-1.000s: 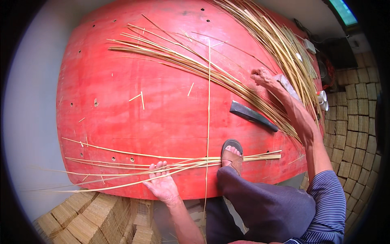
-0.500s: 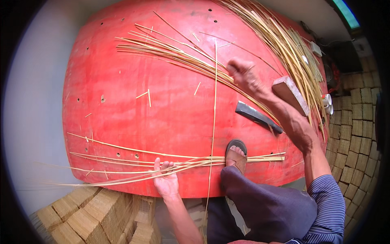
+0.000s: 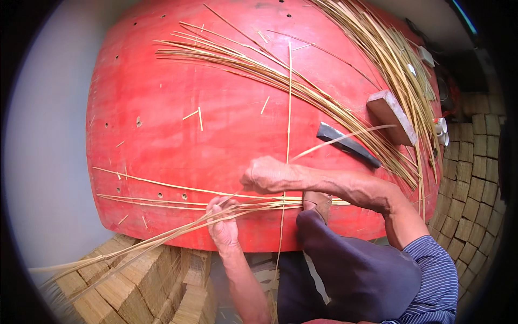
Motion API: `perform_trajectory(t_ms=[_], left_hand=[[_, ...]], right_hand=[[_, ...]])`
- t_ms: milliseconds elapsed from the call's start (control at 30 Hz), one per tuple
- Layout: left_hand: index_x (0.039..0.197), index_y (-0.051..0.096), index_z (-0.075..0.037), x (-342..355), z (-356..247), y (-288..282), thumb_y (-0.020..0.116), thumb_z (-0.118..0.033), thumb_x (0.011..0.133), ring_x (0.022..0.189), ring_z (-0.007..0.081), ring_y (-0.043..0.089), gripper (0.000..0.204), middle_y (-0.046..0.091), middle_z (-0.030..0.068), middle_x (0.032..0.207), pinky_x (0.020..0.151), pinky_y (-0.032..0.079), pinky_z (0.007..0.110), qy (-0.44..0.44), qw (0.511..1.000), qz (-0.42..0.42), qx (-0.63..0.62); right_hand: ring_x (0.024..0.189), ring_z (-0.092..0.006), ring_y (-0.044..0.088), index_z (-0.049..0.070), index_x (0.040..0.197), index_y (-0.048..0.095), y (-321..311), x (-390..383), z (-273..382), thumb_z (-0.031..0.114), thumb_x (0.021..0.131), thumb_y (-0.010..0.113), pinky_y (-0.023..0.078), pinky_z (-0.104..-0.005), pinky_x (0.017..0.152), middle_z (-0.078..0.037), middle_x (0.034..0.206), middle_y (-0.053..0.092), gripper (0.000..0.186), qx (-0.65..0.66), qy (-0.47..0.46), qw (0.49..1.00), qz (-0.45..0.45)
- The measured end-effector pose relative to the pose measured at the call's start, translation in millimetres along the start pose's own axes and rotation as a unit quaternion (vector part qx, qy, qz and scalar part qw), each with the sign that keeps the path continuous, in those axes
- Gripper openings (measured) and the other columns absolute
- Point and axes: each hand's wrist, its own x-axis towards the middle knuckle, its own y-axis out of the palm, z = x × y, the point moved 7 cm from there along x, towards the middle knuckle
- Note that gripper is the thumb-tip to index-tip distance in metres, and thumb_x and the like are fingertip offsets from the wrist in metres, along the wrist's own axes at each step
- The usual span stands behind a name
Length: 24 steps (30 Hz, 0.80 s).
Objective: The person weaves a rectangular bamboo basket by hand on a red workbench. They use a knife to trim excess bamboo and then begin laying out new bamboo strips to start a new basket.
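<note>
My left hand point(image 3: 223, 224) is closed around several thin bamboo strips point(image 3: 178, 231), their left ends fanning past the edge of the red board point(image 3: 178, 146). Just above and to the right, my right hand point(image 3: 265, 175) is closed on a single bamboo strip point(image 3: 345, 139), which slants up and right behind my forearm. My sandalled foot point(image 3: 319, 204), partly hidden by that forearm, presses the right ends of the lower strips against the board. One long strip point(image 3: 288, 102) lies crosswise over the held strips and runs down past the board's near edge.
A bundle of bamboo strips point(image 3: 253, 75) lies across the upper board, beside a dark flat blade-like bar point(image 3: 348, 144). A brick-like block point(image 3: 392, 117) rests on a larger pile point(image 3: 396, 65) at right. Stacked bundles point(image 3: 135, 281) stand lower left, with more blocks point(image 3: 469, 178) at far right.
My right hand has come down and left from the upper bundle, bringing a strip near my left hand. My left fingers have curled in, and the held strips' left ends have swung lower.
</note>
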Motion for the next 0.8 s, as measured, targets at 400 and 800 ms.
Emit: perform_trajectory(t_ms=[400, 800], left_hand=[[0.133, 0.049, -0.007, -96, 127, -101, 0.062, -0.016, 0.097, 0.131, 0.0282, 0.047, 0.039, 0.05, 0.013, 0.14, 0.112, 0.038, 0.048, -0.045, 0.922, -0.324, -0.208], [0.142, 0.041, -0.008, -129, 149, -111, 0.064, -0.027, 0.097, 0.133, 0.0236, 0.045, 0.054, 0.04, 0.0076, 0.15, 0.115, 0.035, 0.043, -0.112, 0.927, -0.313, -0.173]], right_hand=[[0.098, -0.0281, 0.056, 0.006, 0.091, 0.061, -47, 33, -106, 0.013, 0.076, 0.061, 0.044, -0.0464, 0.09, -0.012, 0.095, 0.059, 0.017, -0.37, 0.017, 0.924, -0.1], [0.113, -0.0392, 0.053, -0.008, 0.111, 0.054, -140, 23, -167, 0.017, 0.089, 0.054, 0.044, -0.0457, 0.098, -0.027, 0.118, 0.054, 0.032, -0.364, 0.166, 0.867, -0.295]])
